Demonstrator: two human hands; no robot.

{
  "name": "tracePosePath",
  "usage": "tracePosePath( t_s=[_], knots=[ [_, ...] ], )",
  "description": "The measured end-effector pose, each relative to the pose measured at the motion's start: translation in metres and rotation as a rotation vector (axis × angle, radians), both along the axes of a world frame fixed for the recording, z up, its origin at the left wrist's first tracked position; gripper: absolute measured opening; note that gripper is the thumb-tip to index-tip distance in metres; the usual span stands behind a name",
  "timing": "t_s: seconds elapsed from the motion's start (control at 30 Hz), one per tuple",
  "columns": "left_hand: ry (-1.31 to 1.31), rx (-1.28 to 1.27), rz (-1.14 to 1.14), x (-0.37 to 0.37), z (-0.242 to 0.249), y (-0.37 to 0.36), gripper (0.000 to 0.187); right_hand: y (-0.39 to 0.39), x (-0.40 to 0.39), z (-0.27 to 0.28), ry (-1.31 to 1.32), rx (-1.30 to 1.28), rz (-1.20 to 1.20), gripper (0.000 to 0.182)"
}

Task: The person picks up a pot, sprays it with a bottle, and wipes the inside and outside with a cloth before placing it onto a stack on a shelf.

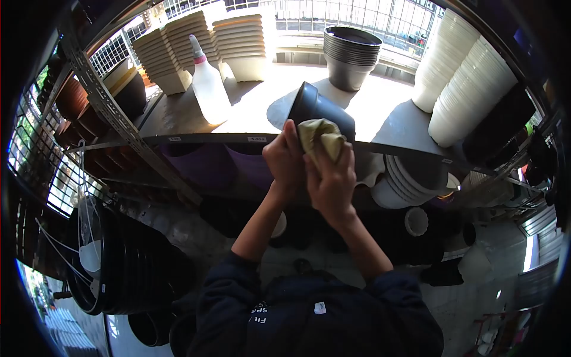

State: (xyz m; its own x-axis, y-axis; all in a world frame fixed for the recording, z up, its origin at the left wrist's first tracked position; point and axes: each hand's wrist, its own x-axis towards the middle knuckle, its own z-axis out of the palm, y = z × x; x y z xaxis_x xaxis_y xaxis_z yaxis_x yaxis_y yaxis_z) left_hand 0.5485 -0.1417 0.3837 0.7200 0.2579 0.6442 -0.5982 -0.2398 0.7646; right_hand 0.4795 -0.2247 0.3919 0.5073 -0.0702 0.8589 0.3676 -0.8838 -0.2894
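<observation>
A dark pot (pixel 326 108) lies tilted on its side over the front of the shelf, its rim toward the upper left. My left hand (pixel 284 156) grips it near the rim, with the thumb up along the edge. In my right hand (pixel 332 178) is a yellow-green cloth (pixel 321 138), pressed against the side of the pot. Behind the pot stands a stack of black pots (pixel 352 58). A white spray bottle (pixel 208 89) with a pink collar stands to the left on the shelf.
Square cream pots (pixel 241 47) are stacked at the back left of the shelf (pixel 250 128). Tall stacks of white pots (pixel 473 89) stand at the right. A metal upright (pixel 104 95) rises at the left. Large black tubs (pixel 128 262) stand at the lower left.
</observation>
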Motion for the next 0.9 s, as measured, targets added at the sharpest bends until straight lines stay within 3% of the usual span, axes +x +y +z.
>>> tracePosePath(
  t_s=[0.1, 0.13, 0.23, 0.47, 0.57, 0.67, 0.77, 0.8, 0.83, 0.9],
  knots=[
    [0.164, -0.387, -0.245, 0.011, 0.013, 0.006, 0.059, 0.011, 0.014, -0.010, -0.051, -0.118, -0.093, 0.031],
    [0.245, -0.316, -0.224, 0.015, 0.014, 0.017, 0.055, 0.007, 0.024, -0.018, -0.106, -0.159, -0.087, 0.033],
    [0.341, -0.845, -0.326, 0.022, 0.033, 0.023, 0.050, -0.008, 0.045, -0.053, -0.275, -0.320, -0.075, 0.033],
    [0.337, -0.960, -0.291, 0.014, 0.017, 0.040, 0.055, -0.023, 0.062, -0.073, -0.343, -0.135, 0.106, 0.024],
    [0.241, -0.942, -0.186, 0.004, 0.013, 0.053, 0.054, -0.036, 0.070, -0.079, -0.251, 0.173, 0.159, 0.028],
    [0.218, -0.836, -0.077, -0.013, 0.009, 0.067, 0.049, -0.052, 0.071, -0.046, -0.230, 0.440, -0.018, 0.030],
    [0.241, -0.666, 0.003, -0.016, -0.013, 0.060, 0.050, -0.044, 0.058, -0.022, 0.040, 0.501, 0.263, 0.031],
    [0.215, -0.617, 0.029, -0.018, -0.016, 0.057, 0.049, -0.037, 0.060, -0.028, 0.048, 0.384, 0.387, 0.031],
    [0.191, -0.568, 0.060, -0.021, -0.020, 0.054, 0.050, -0.023, 0.051, -0.027, 0.055, 0.346, 0.275, 0.028],
    [0.148, -0.540, 0.098, -0.019, -0.018, 0.055, 0.048, -0.020, 0.048, -0.046, -0.051, 0.271, 0.323, 0.028]
  ],
)
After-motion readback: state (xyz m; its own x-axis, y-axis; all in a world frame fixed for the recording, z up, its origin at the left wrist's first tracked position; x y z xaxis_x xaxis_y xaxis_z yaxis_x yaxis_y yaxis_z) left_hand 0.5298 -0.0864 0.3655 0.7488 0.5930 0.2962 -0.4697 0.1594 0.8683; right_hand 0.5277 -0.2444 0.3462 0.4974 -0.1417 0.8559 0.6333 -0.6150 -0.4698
